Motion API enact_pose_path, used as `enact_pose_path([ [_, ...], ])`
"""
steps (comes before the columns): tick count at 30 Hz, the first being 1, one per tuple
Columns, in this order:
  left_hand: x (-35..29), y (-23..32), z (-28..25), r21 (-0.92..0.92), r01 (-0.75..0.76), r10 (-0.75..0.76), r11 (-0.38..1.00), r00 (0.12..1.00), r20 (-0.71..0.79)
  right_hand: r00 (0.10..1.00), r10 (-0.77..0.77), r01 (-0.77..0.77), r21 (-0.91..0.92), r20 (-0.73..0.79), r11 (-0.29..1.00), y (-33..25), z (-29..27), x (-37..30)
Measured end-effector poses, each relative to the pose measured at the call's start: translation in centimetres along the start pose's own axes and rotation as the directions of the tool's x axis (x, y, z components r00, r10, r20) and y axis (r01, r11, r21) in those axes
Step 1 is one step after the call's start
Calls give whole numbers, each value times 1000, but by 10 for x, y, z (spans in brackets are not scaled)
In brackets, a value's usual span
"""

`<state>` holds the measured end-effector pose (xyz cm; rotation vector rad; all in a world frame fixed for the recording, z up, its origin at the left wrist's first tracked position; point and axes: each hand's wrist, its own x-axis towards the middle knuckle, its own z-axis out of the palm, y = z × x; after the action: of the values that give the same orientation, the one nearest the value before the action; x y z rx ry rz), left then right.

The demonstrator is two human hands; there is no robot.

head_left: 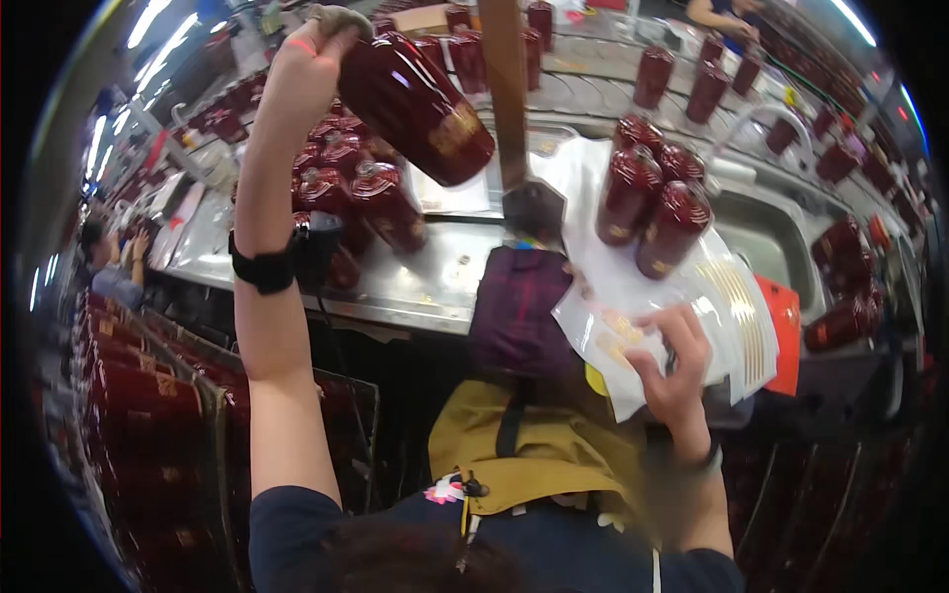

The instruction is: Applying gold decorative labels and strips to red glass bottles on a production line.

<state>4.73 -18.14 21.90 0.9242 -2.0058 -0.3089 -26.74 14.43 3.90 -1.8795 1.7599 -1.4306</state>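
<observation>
Raised at the upper left, my left hand [336,40] grips a glossy dark red bottle [420,114] by its neck end. The bottle leans, its base pointing down and right, with a gold mark near the base. My right hand [677,366] is at the right, fingers curled and apart, over the edge of a white sheet [593,331] with small gold decals. I see nothing held in it. More sheets with gold strips [736,316] fan out beside it. A dark purple plaid cloth [519,306] lies between my hands at the counter edge.
Red bottles [386,203] crowd the metal counter at left, and several more [677,227] stand at right by a sink [761,237]. A brown post [506,89] rises ahead. Crates of bottles [148,425] sit at lower left. Other people work farther off.
</observation>
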Motion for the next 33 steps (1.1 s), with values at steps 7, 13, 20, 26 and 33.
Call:
enact_pose_path([
  [7, -62, 87, 96, -406, 168, 29, 898, 900, 435, 970, 127, -189, 315, 207, 930, -16, 28, 90],
  [13, -91, 75, 125, -350, 213, 46, 912, 797, 602, 808, 222, -563, 604, 545, 564, -10, 65, 60],
  [20, -126, -6, 127, -322, 333, -209, 886, 908, 363, 532, 401, -846, 451, 746, 283, 1, 85, 56],
  [26, -213, -15, 142, -568, 516, -242, 641, 838, 489, 493, 480, -870, 413, 725, 269, 23, 107, 86],
  [33, -262, 35, 174, -510, 405, -227, 759, 898, 376, 590, 555, -794, 299, 586, 529, 35, 107, 98],
])
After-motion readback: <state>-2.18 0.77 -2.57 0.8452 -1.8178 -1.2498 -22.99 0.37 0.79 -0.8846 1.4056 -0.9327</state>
